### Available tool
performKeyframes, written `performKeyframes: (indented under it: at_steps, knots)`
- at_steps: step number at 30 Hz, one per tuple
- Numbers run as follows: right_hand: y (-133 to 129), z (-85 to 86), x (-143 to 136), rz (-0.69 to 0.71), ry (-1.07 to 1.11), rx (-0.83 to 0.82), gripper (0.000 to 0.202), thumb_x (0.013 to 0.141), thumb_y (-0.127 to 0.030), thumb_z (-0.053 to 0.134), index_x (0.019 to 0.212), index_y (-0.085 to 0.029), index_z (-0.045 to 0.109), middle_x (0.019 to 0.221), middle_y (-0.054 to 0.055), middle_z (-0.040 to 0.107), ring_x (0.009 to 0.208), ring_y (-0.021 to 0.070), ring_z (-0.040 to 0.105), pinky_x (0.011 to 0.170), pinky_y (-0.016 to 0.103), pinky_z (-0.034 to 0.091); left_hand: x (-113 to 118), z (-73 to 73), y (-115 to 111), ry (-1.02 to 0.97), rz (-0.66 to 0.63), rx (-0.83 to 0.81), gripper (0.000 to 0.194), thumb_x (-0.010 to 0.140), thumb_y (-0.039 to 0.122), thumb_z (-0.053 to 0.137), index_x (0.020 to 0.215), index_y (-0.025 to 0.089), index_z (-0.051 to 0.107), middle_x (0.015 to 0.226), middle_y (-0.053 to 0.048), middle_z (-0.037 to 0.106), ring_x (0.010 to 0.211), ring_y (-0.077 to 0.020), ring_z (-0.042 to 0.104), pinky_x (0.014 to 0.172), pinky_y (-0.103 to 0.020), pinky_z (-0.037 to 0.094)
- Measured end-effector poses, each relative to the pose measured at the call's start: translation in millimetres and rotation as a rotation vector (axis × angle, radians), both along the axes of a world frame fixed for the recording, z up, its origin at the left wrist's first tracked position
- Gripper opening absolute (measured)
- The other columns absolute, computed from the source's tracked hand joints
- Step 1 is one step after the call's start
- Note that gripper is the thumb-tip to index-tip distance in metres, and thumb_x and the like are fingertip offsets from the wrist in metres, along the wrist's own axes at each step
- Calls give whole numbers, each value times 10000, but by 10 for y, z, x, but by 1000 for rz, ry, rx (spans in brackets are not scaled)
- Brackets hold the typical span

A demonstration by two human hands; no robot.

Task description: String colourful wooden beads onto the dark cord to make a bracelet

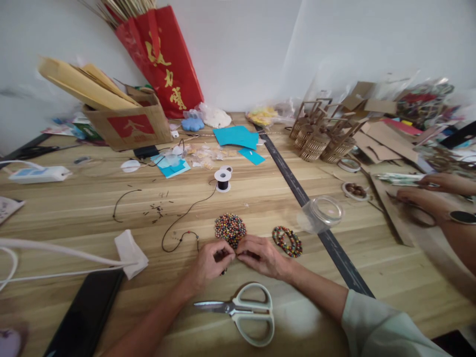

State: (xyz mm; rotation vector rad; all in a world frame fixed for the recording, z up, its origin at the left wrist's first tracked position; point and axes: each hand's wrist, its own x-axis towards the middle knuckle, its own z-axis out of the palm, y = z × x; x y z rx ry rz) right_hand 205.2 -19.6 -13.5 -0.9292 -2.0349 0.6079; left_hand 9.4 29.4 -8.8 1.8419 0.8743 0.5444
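Note:
My left hand (pixel 212 261) is closed in a pinch on a black cord (pixel 167 233), which runs under its fingers with a few beads on it. Small dark beads hang just below those fingertips. Almost touching it, my right hand (pixel 262 256) also pinches; whatever sits between its fingertips is too small to make out. Right behind both hands lies a heap of multicoloured beads (pixel 229 228). The cord leads back to a white spool (pixel 223 181) wound with black. Coiled beyond my right hand is a beaded string (pixel 287 241). Pale-handled scissors (pixel 247 312) lie in front of me.
A clear plastic jar (pixel 323 213) lies at right, near a dish of brown beads (pixel 355 191). Another person's hands (pixel 427 198) work at the far right. Black cord snippets (pixel 158 210), a phone (pixel 87 312) and a white cable (pixel 63 250) are on the left.

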Motion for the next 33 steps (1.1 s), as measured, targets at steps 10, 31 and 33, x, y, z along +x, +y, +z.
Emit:
performKeyframes:
  at_steps: [10,31,33]
  knots:
    - [-4,25,5,0,-12,-19,114,970,-221,516,939,-164,610,856,84,657,793,160,622,715,258,521,1,7,-3,15,-9,1,148,772,215,562,662,145,631,631,-12,615,606,-133,545,590,-220,417]
    - [4,-3,12,24,-7,-15,109,968,-215,519,940,-162,609,849,82,662,797,161,622,723,263,523,1,30,3,17,-10,-11,153,779,242,588,696,146,674,680,-31,653,668,-154,581,649,-246,441]
    - [4,-13,15,17,-2,-19,99,962,-218,529,938,-157,604,840,83,661,789,162,624,719,264,523,1,36,6,12,-15,-9,156,780,243,590,700,147,683,687,-35,660,673,-154,585,653,-245,445]
